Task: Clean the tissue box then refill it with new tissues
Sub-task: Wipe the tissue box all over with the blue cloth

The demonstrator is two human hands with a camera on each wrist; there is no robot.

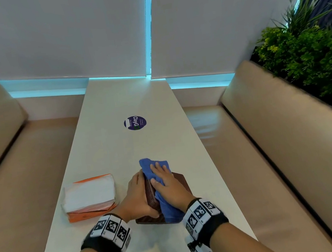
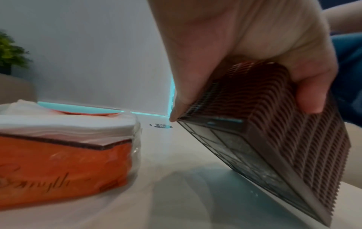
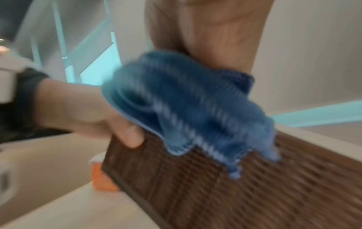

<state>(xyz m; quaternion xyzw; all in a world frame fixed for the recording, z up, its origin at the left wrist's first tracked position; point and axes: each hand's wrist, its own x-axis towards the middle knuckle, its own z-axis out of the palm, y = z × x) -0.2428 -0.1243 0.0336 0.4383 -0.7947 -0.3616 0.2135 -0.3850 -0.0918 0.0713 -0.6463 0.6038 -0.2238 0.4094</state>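
Observation:
A brown ribbed tissue box (image 1: 151, 192) stands tilted on one edge on the white table (image 1: 131, 100). My left hand (image 1: 137, 196) grips its left side, thumb on one face and fingers curled round the other (image 2: 245, 38). The box's underside (image 2: 245, 155) faces the left wrist camera. My right hand (image 1: 167, 185) lies flat on a blue cloth (image 1: 151, 166) and presses it against the box's upper face. In the right wrist view the blue cloth (image 3: 186, 105) is bunched under the palm on the ribbed box (image 3: 215, 186). An orange pack of white tissues (image 1: 89, 197) lies to the left.
A round purple sticker (image 1: 135, 123) sits mid-table. Beige benches (image 1: 289, 129) run along both long sides. Green plants (image 1: 310, 52) stand behind the right bench. White blinds close off the far end. The tissue pack (image 2: 64, 155) lies a hand's width from the box.

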